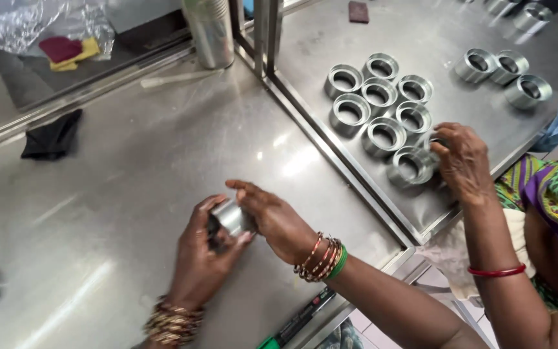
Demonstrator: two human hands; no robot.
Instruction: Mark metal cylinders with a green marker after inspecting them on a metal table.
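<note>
Hands at a steel table (130,194), left hand (198,258) and right hand (272,216) both in closed grip around one small metal ring (230,216), just above the table near its front edge, another person's hand (463,161) touching clustered metal rings (382,103) beyond the ring, black cloth (53,136) far left of it

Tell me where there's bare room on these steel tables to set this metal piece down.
Bare steel lies left of your hands holding the metal ring, up toward the black cloth and the tall steel cylinder. The right table is crowded: clustered rings, where another person's hand works; bare only near its top.
</note>
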